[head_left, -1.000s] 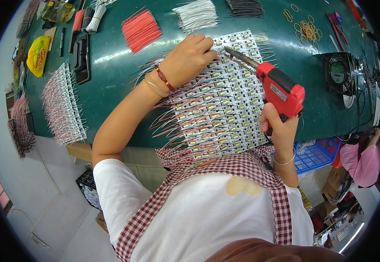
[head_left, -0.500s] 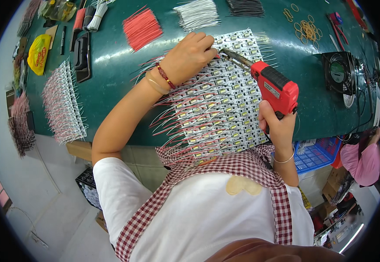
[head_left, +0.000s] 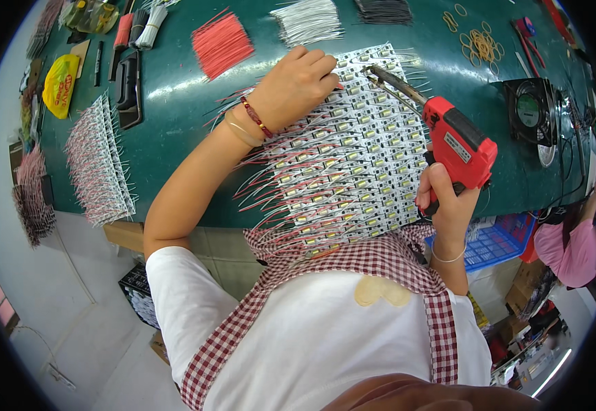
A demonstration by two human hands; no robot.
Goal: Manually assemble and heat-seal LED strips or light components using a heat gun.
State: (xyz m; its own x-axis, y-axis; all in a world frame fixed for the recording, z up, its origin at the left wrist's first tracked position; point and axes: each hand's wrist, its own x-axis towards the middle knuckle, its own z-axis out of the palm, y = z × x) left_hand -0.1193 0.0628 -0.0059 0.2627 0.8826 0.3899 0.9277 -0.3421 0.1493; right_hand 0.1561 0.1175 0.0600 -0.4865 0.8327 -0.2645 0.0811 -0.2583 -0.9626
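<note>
Red soldering gun [head_left: 461, 145] clamped in the right grip [head_left: 450, 198], nose pointing forward-left over circuit boards [head_left: 379, 161], toward the left grip [head_left: 301, 85], nearer them (closure hidden, can't tell).

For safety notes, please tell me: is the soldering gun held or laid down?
Held: the right hand closes around the lower end of the soldering gun. Whether its tip touches the boards, I cannot tell.

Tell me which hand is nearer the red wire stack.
Left. The left hand is below and right of the red wire stack in the picture, over the circuit boards; the right hand, gripping the red soldering gun, is much farther off, toward lower right.
</note>
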